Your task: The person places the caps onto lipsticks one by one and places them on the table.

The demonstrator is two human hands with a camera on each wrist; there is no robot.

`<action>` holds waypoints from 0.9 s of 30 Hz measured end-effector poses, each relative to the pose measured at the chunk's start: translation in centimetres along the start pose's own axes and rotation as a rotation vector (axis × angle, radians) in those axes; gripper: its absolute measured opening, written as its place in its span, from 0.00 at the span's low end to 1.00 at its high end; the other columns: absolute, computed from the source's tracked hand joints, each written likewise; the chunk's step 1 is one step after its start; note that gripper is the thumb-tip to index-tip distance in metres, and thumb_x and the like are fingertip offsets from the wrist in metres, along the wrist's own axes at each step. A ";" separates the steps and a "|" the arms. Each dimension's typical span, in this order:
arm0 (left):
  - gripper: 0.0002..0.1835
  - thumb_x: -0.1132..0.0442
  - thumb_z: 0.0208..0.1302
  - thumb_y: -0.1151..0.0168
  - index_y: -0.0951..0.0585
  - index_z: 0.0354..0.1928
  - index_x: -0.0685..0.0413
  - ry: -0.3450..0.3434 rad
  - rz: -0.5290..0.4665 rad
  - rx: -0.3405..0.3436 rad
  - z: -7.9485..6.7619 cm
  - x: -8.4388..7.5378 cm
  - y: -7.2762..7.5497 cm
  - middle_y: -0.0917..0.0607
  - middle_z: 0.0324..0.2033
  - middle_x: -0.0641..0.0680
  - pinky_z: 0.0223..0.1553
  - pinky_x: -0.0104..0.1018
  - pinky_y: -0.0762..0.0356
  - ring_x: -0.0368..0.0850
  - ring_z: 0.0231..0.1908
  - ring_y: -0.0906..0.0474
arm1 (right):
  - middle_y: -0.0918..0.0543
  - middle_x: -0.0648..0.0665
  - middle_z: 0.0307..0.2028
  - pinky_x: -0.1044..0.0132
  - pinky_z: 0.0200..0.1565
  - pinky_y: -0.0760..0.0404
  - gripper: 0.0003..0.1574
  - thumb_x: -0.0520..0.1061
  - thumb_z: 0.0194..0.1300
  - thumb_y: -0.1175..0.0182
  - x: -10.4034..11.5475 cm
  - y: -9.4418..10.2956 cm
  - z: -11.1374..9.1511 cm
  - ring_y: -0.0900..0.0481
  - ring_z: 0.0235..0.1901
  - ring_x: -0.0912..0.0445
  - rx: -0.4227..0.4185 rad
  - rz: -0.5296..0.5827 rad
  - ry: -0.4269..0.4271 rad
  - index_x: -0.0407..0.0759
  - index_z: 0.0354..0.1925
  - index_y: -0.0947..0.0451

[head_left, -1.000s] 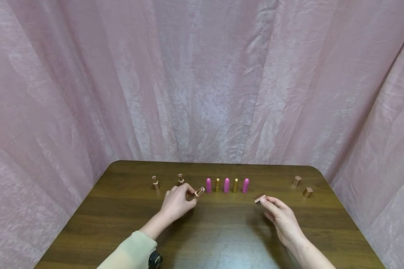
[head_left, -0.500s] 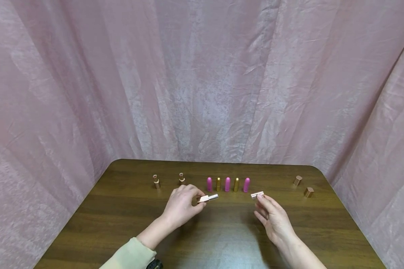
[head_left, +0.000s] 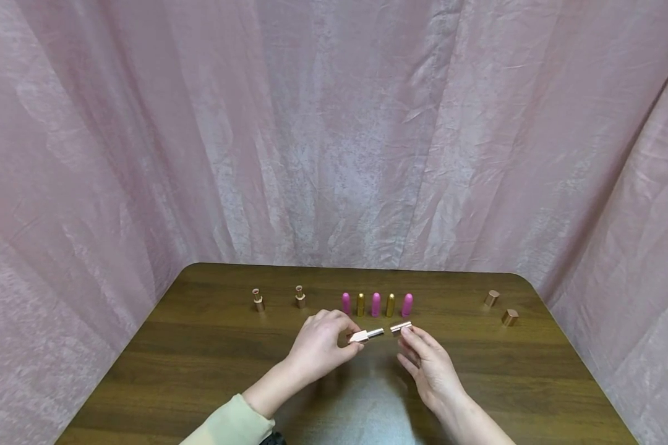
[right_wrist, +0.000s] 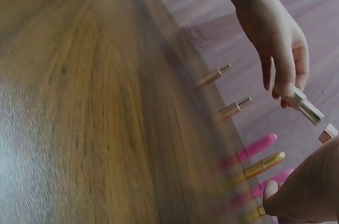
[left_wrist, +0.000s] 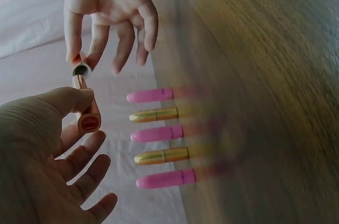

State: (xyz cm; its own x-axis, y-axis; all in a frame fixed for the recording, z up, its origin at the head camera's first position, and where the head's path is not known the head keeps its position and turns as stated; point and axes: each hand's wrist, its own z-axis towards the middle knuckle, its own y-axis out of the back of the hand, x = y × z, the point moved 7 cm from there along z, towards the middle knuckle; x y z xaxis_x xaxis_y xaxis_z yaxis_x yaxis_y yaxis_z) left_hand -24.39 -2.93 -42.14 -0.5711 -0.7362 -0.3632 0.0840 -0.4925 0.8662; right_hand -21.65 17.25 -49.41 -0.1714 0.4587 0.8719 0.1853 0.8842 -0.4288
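Observation:
My left hand (head_left: 320,343) pinches the base of an uncapped rose-gold lipstick tube (head_left: 362,336) between thumb and fingers. The tube lies nearly level, its slim inner barrel pointing right. A label of reddish colour shows on the tube's bottom end (left_wrist: 89,123) in the left wrist view. Opposite it, my right hand (head_left: 431,364) pinches a matching lipstick cap (head_left: 401,327) by thumb and fingertips. The cap's open end faces the tube, with a small gap between them in the head view. The right hand's other fingers are spread below.
Behind the hands stands a row of pink lipsticks (head_left: 375,304) alternating with gold lipsticks (head_left: 390,305). Two uncapped rose-gold tubes (head_left: 258,300) stand at the back left. Two rose-gold caps (head_left: 510,317) stand at the right of the wooden table (head_left: 189,358). A pink curtain (head_left: 334,136) hangs behind.
The left hand has moved right, bringing the tube level. The right hand has moved left with the cap, so tube and cap now nearly meet in front of the row.

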 end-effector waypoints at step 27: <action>0.12 0.49 0.54 0.22 0.17 0.37 0.38 0.004 -0.008 -0.010 0.1 -0.5 -1.0 0.18 0.39 0.38 0.47 0.43 0.25 0.40 0.42 0.24 | 0.18 0.55 0.40 0.48 0.61 0.29 0.06 0.43 0.70 0.36 -1.8 -2.2 0.2 0.24 0.50 0.54 0.032 -0.055 0.022 0.51 0.34 0.21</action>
State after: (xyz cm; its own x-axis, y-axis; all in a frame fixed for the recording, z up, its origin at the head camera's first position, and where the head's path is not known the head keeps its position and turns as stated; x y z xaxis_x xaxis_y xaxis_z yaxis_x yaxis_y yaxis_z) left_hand -24.30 -2.03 -42.75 -0.5686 -0.7341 -0.3713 0.0880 -0.5030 0.8598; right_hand -21.90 14.52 -50.07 -0.1594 0.4080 0.8989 0.1450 0.9104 -0.3875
